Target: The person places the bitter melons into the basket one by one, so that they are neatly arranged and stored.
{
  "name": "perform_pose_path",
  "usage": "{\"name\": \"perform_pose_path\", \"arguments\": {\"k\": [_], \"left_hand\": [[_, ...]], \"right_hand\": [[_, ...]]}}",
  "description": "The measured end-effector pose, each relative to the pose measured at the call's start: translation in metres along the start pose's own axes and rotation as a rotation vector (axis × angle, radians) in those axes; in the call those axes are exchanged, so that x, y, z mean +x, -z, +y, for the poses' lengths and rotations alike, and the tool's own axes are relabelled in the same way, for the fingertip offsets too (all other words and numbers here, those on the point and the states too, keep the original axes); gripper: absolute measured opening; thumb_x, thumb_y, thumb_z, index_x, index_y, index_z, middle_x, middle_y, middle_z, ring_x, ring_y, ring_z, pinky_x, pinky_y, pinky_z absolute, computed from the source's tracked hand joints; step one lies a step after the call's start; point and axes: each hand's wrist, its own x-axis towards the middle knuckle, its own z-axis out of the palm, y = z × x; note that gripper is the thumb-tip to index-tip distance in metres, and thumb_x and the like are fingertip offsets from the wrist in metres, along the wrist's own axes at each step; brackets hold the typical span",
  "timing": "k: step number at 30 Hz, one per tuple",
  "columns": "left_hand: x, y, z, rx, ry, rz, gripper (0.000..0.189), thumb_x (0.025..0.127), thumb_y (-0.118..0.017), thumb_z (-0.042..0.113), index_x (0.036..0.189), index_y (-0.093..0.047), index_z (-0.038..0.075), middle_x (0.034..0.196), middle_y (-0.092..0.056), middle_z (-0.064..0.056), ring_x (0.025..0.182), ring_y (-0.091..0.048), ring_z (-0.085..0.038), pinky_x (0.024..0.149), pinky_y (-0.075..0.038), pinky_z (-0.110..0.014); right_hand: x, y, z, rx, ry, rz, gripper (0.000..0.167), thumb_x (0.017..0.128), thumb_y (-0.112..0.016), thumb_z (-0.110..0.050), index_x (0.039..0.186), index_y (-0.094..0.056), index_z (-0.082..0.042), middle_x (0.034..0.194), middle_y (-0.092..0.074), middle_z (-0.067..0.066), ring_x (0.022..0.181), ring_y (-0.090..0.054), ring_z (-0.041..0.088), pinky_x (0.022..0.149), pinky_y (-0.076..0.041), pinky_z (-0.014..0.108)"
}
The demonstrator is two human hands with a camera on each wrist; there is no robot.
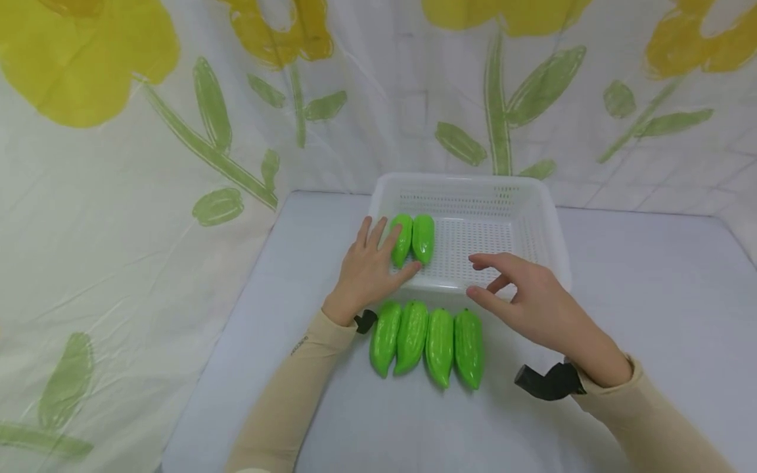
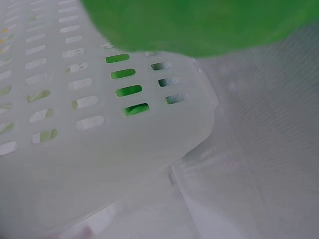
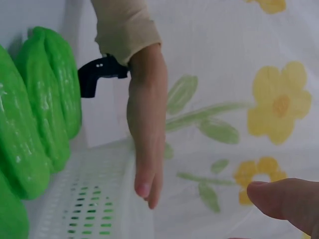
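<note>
Two glossy green peppers [image 1: 422, 238] lie side by side in the left part of a white plastic basket [image 1: 558, 243]. My left hand [image 1: 368, 270] is over the basket's left front corner, fingers spread and straight, beside the leftmost of these peppers. Nothing is held in it. My right hand [image 1: 526, 292] hovers at the basket's front rim, its fingers loosely bent and thumb apart, with nothing between them. In front of the basket, several more green peppers [image 1: 439, 345] form a row on the table. In the right wrist view, the left hand [image 3: 147, 119] appears above the basket.
A pale cloth covers the table [image 1: 639, 295]. Behind and to the left hangs a white curtain [image 1: 378, 112] printed with yellow flowers and green leaves. Dark camera mounts [image 1: 547, 382] sit on both wrists, the right one jutting out over the table.
</note>
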Motion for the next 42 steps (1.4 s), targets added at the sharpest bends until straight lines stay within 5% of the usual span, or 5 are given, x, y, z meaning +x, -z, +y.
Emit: {"name": "perform_pose_path", "arguments": {"k": [18, 28, 42], "left_hand": [[0.002, 0.000, 0.001, 0.004, 0.004, -0.013, 0.090, 0.098, -0.046, 0.074, 0.166, -0.030, 0.016, 0.172, -0.023, -0.017, 0.161, -0.007, -0.043, 0.122, -0.033, -0.061], [0.002, 0.001, 0.001, 0.003, -0.005, 0.000, 0.090, 0.098, -0.050, 0.072, 0.165, -0.031, 0.015, 0.171, -0.025, -0.018, 0.161, -0.008, -0.044, 0.121, -0.035, -0.061], [0.004, 0.001, 0.001, 0.003, 0.001, -0.009, 0.090, 0.098, -0.050, 0.072, 0.165, -0.031, 0.015, 0.171, -0.025, -0.018, 0.161, -0.008, -0.043, 0.123, -0.032, -0.060]], "right_hand": [[-0.040, -0.027, 0.005, 0.004, -0.002, -0.014, 0.045, 0.097, -0.076, -0.033, 0.138, -0.064, -0.019, 0.134, -0.067, -0.001, 0.086, -0.071, 0.006, 0.055, -0.051, 0.021], [-0.044, -0.041, 0.012, -0.092, -0.005, -0.040, 0.049, 0.097, -0.075, -0.036, 0.140, -0.063, -0.016, 0.139, -0.064, 0.003, 0.095, -0.072, 0.013, 0.069, -0.057, 0.028], [-0.041, -0.056, 0.026, -0.170, -0.021, -0.034, 0.061, 0.095, -0.077, -0.035, 0.146, -0.058, -0.008, 0.144, -0.060, 0.012, 0.099, -0.073, 0.023, 0.073, -0.060, 0.041]]}}
